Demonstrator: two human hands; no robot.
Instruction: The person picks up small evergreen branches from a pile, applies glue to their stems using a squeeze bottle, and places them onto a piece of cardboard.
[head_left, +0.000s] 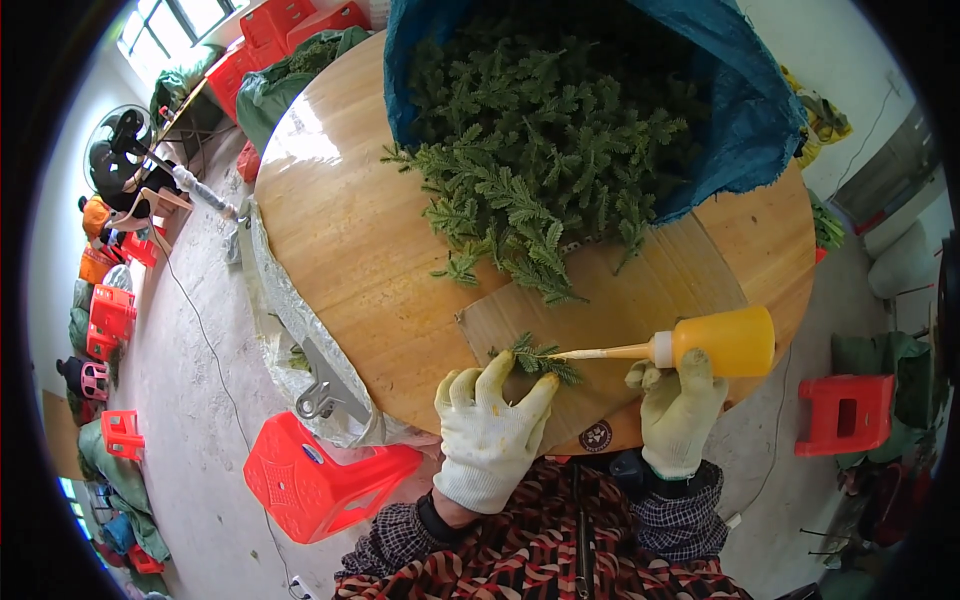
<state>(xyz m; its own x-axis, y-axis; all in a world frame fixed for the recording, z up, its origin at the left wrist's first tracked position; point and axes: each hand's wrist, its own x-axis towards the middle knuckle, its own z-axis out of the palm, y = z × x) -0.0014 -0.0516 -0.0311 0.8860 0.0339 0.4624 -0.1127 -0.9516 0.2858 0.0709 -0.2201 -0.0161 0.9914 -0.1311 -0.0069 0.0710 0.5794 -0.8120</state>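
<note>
White work gloves cover both my hands. Between the thumb and fingertips of my left hand is a small green fir sprig, low over a sheet of brown cardboard. My right hand grips a yellow squeeze bottle from its near side, fingertips on the bottle's lower edge. The bottle lies sideways, its long thin nozzle pointing left with the tip at the sprig. Beyond the cardboard, a large heap of green fir sprigs spills out of a blue woven sack.
The round wooden table has a large metal clip and plastic sheeting at its left edge. Red stools stand near left and right. A black fan is at far left, and a cable crosses the floor.
</note>
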